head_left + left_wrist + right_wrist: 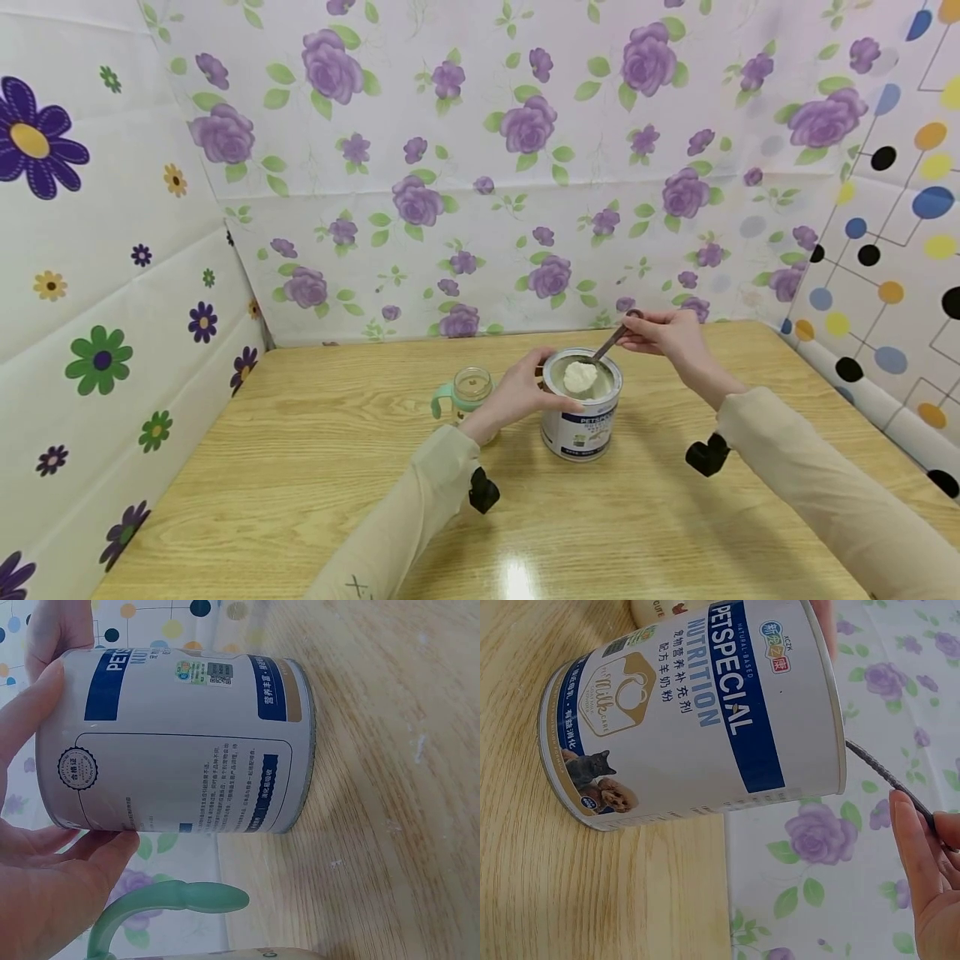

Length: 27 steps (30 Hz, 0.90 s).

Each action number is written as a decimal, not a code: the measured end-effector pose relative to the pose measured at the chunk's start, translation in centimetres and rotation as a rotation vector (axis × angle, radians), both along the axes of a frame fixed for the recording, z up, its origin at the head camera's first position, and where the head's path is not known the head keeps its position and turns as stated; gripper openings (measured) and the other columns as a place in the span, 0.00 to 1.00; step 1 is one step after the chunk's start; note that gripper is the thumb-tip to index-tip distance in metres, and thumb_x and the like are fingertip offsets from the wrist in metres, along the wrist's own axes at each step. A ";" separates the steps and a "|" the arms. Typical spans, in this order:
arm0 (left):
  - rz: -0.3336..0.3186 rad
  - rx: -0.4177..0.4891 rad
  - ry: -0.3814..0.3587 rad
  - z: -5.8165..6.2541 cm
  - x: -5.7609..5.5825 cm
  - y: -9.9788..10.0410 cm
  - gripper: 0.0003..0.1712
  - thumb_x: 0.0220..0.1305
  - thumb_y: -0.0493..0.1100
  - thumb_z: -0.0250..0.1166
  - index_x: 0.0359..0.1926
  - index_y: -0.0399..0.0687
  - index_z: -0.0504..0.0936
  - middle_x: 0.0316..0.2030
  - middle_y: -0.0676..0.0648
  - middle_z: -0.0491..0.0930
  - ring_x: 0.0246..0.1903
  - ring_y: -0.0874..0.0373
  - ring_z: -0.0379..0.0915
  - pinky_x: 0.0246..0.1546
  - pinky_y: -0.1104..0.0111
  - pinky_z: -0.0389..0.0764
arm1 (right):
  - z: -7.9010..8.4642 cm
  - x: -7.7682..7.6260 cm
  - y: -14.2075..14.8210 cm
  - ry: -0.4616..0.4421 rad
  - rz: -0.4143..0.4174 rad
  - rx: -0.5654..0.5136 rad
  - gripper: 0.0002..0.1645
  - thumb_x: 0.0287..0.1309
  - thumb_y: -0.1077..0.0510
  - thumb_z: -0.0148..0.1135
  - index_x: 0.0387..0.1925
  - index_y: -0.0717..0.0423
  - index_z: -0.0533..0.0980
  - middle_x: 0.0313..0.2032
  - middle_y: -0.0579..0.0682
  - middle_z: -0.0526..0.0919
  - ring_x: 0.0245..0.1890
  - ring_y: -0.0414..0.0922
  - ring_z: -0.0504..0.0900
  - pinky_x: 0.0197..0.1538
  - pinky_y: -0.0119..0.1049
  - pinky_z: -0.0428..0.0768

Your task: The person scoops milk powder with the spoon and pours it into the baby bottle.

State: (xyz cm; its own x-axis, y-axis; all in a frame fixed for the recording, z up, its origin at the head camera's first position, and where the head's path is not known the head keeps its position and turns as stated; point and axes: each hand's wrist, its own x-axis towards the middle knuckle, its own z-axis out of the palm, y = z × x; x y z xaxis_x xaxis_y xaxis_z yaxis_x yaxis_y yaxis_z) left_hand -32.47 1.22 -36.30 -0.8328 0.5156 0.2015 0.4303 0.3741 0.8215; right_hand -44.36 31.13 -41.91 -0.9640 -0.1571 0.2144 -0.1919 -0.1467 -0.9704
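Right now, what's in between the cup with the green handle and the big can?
In the head view, the person's left hand comes between the cup and the can, gripping the can.

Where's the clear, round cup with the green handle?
In the head view, the cup stands left of the white-and-blue metal can, partly hidden behind the left hand.

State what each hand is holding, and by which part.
Left hand: the PETSPECIAL milk powder tin, gripped around its upper side near the rim. Right hand: the spoon, pinched near the top end of its handle.
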 end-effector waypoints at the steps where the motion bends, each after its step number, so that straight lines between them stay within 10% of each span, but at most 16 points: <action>1: 0.000 0.000 -0.002 0.0 0.0 0.0 0.43 0.18 0.59 0.61 0.44 0.59 0.56 0.38 0.58 0.60 0.40 0.56 0.56 0.30 0.67 0.63 | 1.9 2.0 -1.2 -0.008 -0.008 0.010 0.16 0.40 0.62 0.50 0.34 0.68 0.68 0.27 0.64 0.71 0.27 0.52 0.70 0.28 0.38 0.67; 6: 0.004 0.006 -0.005 0.5 0.5 -0.2 0.44 0.18 0.59 0.62 0.45 0.58 0.56 0.39 0.58 0.59 0.40 0.57 0.56 0.30 0.67 0.64 | 8.4 9.1 -5.7 -0.018 -0.054 0.025 0.19 0.37 0.61 0.52 0.34 0.70 0.67 0.26 0.65 0.70 0.28 0.55 0.69 0.29 0.40 0.66; 14: 0.019 -0.014 -0.012 0.9 0.8 -0.3 0.50 0.17 0.58 0.62 0.48 0.57 0.50 0.43 0.54 0.57 0.41 0.60 0.54 0.33 0.69 0.61 | 2.5 2.3 -0.9 -0.053 0.005 -0.006 0.15 0.43 0.64 0.46 0.37 0.67 0.66 0.28 0.63 0.70 0.28 0.55 0.68 0.29 0.40 0.66; 18: 0.032 -0.021 0.002 0.9 0.4 -0.7 0.52 0.16 0.57 0.63 0.50 0.54 0.48 0.44 0.51 0.55 0.42 0.58 0.53 0.35 0.70 0.60 | 2.2 1.9 -0.8 -0.068 -0.076 0.019 0.18 0.38 0.59 0.52 0.36 0.62 0.68 0.28 0.61 0.71 0.28 0.54 0.69 0.29 0.41 0.66; 27: -0.011 0.047 0.041 0.5 -2.2 -2.2 0.50 0.18 0.56 0.63 0.49 0.58 0.48 0.43 0.53 0.55 0.44 0.51 0.50 0.37 0.69 0.59 | 11.2 11.8 -7.0 -0.057 -0.097 -0.019 0.18 0.38 0.63 0.52 0.34 0.71 0.66 0.25 0.65 0.71 0.27 0.55 0.69 0.30 0.38 0.66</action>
State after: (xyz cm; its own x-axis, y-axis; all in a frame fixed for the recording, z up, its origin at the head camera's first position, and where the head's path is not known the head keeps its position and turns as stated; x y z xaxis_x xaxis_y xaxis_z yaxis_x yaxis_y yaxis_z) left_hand -34.65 -1.01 -35.82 -0.8178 0.5136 0.2595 0.4679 0.3309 0.8195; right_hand -32.52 24.11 -30.68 -0.9853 -0.0591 0.1606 -0.1504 -0.1482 -0.9774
